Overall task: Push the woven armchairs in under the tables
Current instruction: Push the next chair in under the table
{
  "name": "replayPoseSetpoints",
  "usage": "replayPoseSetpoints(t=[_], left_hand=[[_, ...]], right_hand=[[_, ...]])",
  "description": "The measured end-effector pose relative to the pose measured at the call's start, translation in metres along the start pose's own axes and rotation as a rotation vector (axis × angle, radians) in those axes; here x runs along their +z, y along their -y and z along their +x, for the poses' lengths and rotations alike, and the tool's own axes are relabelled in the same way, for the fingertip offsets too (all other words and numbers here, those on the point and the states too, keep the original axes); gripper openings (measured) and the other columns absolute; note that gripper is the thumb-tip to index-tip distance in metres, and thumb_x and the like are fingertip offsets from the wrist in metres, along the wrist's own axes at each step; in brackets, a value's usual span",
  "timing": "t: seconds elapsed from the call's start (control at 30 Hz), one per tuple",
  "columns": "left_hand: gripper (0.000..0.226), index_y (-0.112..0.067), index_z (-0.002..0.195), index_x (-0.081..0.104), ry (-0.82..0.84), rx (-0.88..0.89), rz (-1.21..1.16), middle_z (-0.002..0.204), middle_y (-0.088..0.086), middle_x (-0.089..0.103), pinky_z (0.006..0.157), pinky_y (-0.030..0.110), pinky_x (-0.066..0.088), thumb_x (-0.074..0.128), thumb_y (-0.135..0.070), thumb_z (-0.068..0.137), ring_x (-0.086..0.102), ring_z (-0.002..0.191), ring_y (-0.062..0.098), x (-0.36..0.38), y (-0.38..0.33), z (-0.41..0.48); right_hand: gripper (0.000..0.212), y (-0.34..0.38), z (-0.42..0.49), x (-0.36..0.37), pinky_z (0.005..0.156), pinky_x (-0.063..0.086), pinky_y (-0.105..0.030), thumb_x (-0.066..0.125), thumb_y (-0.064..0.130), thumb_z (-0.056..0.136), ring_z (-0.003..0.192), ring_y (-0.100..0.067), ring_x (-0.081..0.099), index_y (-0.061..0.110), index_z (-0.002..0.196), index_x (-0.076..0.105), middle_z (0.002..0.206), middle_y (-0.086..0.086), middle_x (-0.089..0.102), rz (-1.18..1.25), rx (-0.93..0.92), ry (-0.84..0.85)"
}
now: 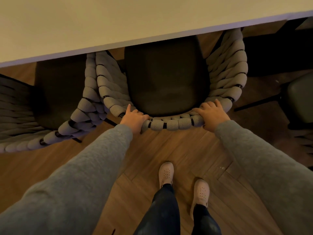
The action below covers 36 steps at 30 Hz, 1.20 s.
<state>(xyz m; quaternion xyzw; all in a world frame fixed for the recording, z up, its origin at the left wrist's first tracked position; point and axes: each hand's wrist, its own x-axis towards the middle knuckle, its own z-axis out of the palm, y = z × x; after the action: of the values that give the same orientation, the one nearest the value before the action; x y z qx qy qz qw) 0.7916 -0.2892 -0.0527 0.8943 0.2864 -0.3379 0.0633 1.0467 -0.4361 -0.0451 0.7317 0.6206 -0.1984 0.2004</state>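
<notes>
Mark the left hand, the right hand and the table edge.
left hand (134, 118), head view, on its back.
right hand (210, 114), head view, on its back, gripping the armchair (171, 124) backrest rim.
table (169, 37), head view, on its near edge.

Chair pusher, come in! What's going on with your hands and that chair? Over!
Left hand and right hand both gripping the middle armchair backrest. Seat front already under the table. Neighbouring armchair touching its left arm.

thick knitted-cloth weave on armchair (171, 123), matt dark seat cushion (166, 78), smooth matt tabletop (101, 22), wood-plank floor (186, 150)
</notes>
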Motion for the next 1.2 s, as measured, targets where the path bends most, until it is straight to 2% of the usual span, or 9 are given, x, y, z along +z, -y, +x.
replayPoseSetpoints(t=[0.13,0.23,0.33,0.47,0.7,0.9,1.0,1.1,1.2], left_hand=[[0.076,-0.035,0.144,0.035,0.084,0.003,-0.054,0.14,-0.003,0.048,0.112,0.065,-0.005,0.066,-0.059,0.079,0.035,0.136,0.025,-0.008,0.0,-0.003],[0.097,-0.03,0.152,0.019,0.116,-0.018,-0.161,0.155,0.003,0.029,0.116,0.058,-0.005,0.055,-0.077,0.075,0.018,0.146,0.025,-0.023,-0.021,-0.009],[0.096,-0.029,0.155,0.012,-0.026,0.033,-0.303,0.161,0.003,0.014,0.119,0.051,-0.005,0.046,-0.077,0.08,0.002,0.149,0.021,-0.04,-0.064,-0.013],[0.088,-0.027,0.155,0.011,-0.277,0.059,-0.441,0.163,0.004,0.005,0.119,0.047,-0.004,0.046,-0.069,0.086,-0.003,0.15,0.021,-0.068,-0.165,-0.012],[0.095,-0.028,0.156,0.002,-0.344,0.095,-0.36,0.162,0.006,-0.013,0.119,0.046,-0.007,0.054,-0.065,0.085,-0.015,0.148,0.022,-0.083,-0.358,-0.024],[0.101,-0.029,0.155,-0.002,-0.257,0.199,-0.342,0.161,0.007,-0.017,0.117,0.046,-0.009,0.059,-0.064,0.083,-0.018,0.147,0.022,-0.087,-0.529,-0.028],[0.103,-0.029,0.155,-0.003,-0.225,0.286,-0.277,0.161,0.007,-0.017,0.117,0.048,-0.009,0.061,-0.063,0.082,-0.018,0.147,0.023,-0.102,-0.586,-0.018],[0.102,-0.03,0.155,-0.002,-0.206,0.357,-0.268,0.161,0.007,-0.015,0.118,0.05,-0.009,0.061,-0.062,0.082,-0.018,0.148,0.023,-0.127,-0.637,0.002],[0.099,-0.03,0.155,0.002,-0.218,0.402,-0.249,0.162,0.008,-0.012,0.117,0.051,-0.009,0.062,-0.062,0.082,-0.016,0.148,0.025,-0.152,-0.671,0.025]], right_hand=[[0.08,0.005,-0.032,0.016,0.12,0.001,-0.054,0.063,0.033,0.09,0.149,-0.029,0.004,0.032,0.154,0.014,0.161,-0.008,0.013,0.174,-0.007,-0.106],[0.086,-0.008,-0.065,0.03,0.121,-0.002,-0.052,0.063,0.038,0.089,0.15,-0.028,-0.002,0.032,0.155,0.008,0.163,-0.008,0.004,0.244,0.034,-0.191],[0.087,-0.038,-0.099,0.037,0.119,-0.009,-0.047,0.061,0.043,0.09,0.15,-0.025,-0.006,0.029,0.155,0.005,0.163,-0.008,-0.001,0.303,0.093,-0.222],[0.086,-0.1,-0.16,0.052,0.122,-0.004,-0.046,0.061,0.042,0.09,0.15,-0.024,-0.004,0.029,0.156,0.006,0.163,-0.009,0.002,0.352,0.192,-0.243],[0.089,-0.22,-0.288,0.116,0.122,0.002,-0.046,0.066,0.045,0.087,0.15,-0.026,0.003,0.026,0.155,0.013,0.162,-0.01,0.01,0.282,0.275,-0.277],[0.089,-0.325,-0.393,0.178,0.121,0.003,-0.047,0.066,0.046,0.086,0.149,-0.028,0.006,0.028,0.155,0.013,0.161,-0.01,0.011,0.251,0.352,-0.178],[0.088,-0.373,-0.418,0.2,0.12,0.004,-0.048,0.066,0.046,0.086,0.149,-0.028,0.006,0.029,0.155,0.013,0.161,-0.01,0.011,0.26,0.382,-0.128],[0.084,-0.421,-0.434,0.226,0.121,0.005,-0.049,0.064,0.04,0.089,0.15,-0.028,0.004,0.033,0.154,0.011,0.162,-0.01,0.01,0.289,0.451,-0.01],[0.094,-0.457,-0.446,0.243,0.121,0.005,-0.05,0.069,0.041,0.085,0.15,-0.028,0.003,0.031,0.155,0.007,0.162,-0.009,0.008,0.259,0.489,0.11]])
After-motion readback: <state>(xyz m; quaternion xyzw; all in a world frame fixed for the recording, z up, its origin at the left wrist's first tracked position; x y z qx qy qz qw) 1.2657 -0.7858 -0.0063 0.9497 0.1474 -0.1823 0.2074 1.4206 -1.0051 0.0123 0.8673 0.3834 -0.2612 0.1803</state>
